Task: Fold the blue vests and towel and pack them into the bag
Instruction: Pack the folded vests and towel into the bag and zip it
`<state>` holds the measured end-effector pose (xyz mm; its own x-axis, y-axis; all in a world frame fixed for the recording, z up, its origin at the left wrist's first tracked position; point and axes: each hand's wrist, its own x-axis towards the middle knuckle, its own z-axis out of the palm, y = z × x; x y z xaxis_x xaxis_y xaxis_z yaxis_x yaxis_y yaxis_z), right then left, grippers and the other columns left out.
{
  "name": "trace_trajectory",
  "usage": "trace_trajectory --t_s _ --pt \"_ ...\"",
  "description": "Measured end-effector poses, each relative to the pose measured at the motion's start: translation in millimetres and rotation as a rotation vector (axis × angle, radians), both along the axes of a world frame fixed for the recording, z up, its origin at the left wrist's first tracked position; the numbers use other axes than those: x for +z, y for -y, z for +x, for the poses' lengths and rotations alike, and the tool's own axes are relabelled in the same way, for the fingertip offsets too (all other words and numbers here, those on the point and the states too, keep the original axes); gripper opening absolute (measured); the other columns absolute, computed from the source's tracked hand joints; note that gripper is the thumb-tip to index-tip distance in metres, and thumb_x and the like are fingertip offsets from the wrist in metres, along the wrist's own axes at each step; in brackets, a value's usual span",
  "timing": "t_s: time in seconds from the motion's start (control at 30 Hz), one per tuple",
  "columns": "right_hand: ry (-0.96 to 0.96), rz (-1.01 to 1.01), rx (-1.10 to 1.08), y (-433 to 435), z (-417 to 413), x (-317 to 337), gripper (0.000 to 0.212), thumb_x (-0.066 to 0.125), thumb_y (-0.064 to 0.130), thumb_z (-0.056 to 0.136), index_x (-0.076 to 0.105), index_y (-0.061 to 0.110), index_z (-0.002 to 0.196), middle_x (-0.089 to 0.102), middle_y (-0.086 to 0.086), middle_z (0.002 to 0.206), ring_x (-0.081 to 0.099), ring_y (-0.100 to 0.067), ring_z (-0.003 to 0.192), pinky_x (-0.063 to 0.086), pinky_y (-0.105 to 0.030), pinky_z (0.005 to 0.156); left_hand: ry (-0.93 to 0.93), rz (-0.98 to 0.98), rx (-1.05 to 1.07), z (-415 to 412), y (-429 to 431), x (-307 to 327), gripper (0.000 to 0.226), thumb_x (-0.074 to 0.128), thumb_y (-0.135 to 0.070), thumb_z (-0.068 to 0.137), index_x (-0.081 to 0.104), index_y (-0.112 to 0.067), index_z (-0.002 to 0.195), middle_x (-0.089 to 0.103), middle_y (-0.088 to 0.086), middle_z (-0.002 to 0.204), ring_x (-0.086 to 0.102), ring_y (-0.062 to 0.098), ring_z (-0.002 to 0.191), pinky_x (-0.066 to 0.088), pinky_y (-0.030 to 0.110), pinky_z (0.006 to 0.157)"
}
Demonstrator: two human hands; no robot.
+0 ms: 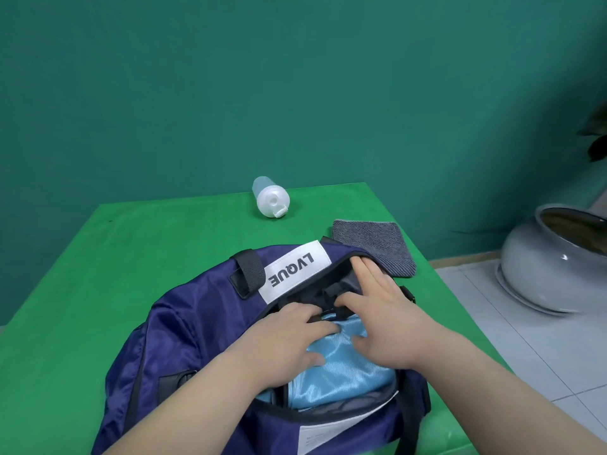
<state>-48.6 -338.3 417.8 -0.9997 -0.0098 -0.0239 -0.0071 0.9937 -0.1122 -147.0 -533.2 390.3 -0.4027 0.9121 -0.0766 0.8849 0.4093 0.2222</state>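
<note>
Left hand (295,336) and right hand (384,316) press flat-fingered on the soft, likely slippery blue vest (345,369) inside the bag (184,323). The folded towel (377,247) beyond the bag looks light; pinch its edge.

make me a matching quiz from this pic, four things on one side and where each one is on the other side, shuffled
Things
1. light blue vest
2. grey towel
3. white bottle
4. grey pot

Places
A. on the tiled floor, to the right of the table
B. inside the open navy bag
C. lying on its side near the table's far edge
D. folded on the table just beyond the bag

Pairs: 1-B, 2-D, 3-C, 4-A
</note>
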Motion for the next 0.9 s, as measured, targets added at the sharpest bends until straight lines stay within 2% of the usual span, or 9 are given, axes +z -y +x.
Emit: trace_trajectory --t_s 0.1,0.27,0.33,0.43,0.5,0.6,0.67,0.77,0.9 --pt "0.001 0.006 0.000 3.5 2.8 4.1 0.059 0.059 0.041 0.080 0.047 0.031 0.137 0.002 -0.009 0.162 -0.005 -0.027 0.150 0.014 -0.043 0.123 -0.069 0.028 -0.003 3.4 11.9 3.8 0.056 0.048 -0.052 0.098 0.030 -0.045 0.150 0.018 -0.006 0.162 0.013 0.014 0.149 0.021 0.035 0.121" --pt "0.017 0.170 -0.070 37.3 13.6 0.2 0.059 0.066 0.041 0.076 0.056 0.026 0.132 0.023 -0.014 0.163 0.023 -0.038 0.149 0.027 -0.056 0.117 -0.248 0.166 0.031 10.1 52.8 11.4 0.045 0.045 -0.053 0.090 0.050 -0.039 0.133 0.055 -0.005 0.139 0.053 0.016 0.126 0.050 0.034 0.101" --pt "-0.021 0.186 -0.132 58.5 19.0 -5.9 0.060 0.080 0.042 0.056 0.071 0.024 0.112 0.050 -0.018 0.147 0.050 -0.042 0.132 0.047 -0.059 0.101 -0.303 0.184 0.040 12.6 69.6 12.4 0.038 0.054 -0.047 0.087 0.058 -0.037 0.124 0.061 -0.009 0.127 0.057 0.015 0.117 0.053 0.033 0.095" --pt "-0.103 0.172 -0.124 87.8 22.2 -12.0 0.057 0.084 0.046 0.049 0.074 0.023 0.100 0.061 -0.016 0.134 0.061 -0.039 0.120 0.055 -0.055 0.092 -0.379 0.134 0.102 12.8 87.3 13.8 0.037 0.077 -0.039 0.074 0.068 -0.035 0.110 0.065 -0.014 0.112 0.061 0.015 0.107 0.053 0.033 0.091" --pt "-0.155 0.140 -0.094 100.2 20.6 -16.6 0.057 0.077 0.051 0.059 0.071 0.026 0.110 0.061 -0.013 0.134 0.060 -0.036 0.122 0.054 -0.053 0.094 -0.412 0.101 0.160 10.6 93.6 11.5 0.034 0.079 -0.037 0.068 0.070 -0.033 0.101 0.066 -0.013 0.105 0.062 0.016 0.102 0.047 0.033 0.094" --pt "-0.075 0.100 -0.038 109.2 15.4 -26.4 0.064 0.048 0.059 0.079 0.053 0.031 0.137 0.053 -0.009 0.145 0.051 -0.033 0.132 0.048 -0.052 0.102 -0.425 0.037 0.241 6.6 96.6 6.6 0.029 0.074 -0.033 0.065 0.069 -0.030 0.093 0.064 -0.010 0.099 0.060 0.021 0.098 0.040 0.036 0.090" --pt "0.001 0.090 0.024 110.5 8.5 -34.6 0.069 0.028 0.059 0.088 0.035 0.031 0.151 0.031 -0.008 0.161 0.029 -0.034 0.148 0.027 -0.057 0.115 -0.418 -0.001 0.290 6.0 96.5 4.6 0.029 0.076 -0.032 0.062 0.067 -0.030 0.089 0.063 -0.009 0.095 0.059 0.021 0.093 0.046 0.037 0.082" --pt "0.079 0.030 0.048 104.2 -1.3 -40.3 0.078 0.008 0.062 0.087 0.003 0.033 0.159 -0.003 0.000 0.168 -0.007 -0.026 0.154 -0.004 -0.052 0.121 -0.427 -0.021 0.323 5.9 93.5 3.4 0.030 0.081 -0.030 0.058 0.065 -0.030 0.084 0.060 -0.010 0.086 0.058 0.020 0.082 0.047 0.036 0.070" --pt "0.103 0.039 0.042 94.5 -17.9 -43.2 0.083 -0.003 0.066 0.081 -0.010 0.033 0.158 -0.008 0.006 0.168 -0.012 -0.021 0.154 -0.006 -0.050 0.122 -0.428 -0.010 0.360 1.4 92.6 -3.8 0.035 0.083 -0.025 0.057 0.065 -0.030 0.086 0.059 -0.011 0.082 0.056 0.020 0.077 0.045 0.036 0.065"
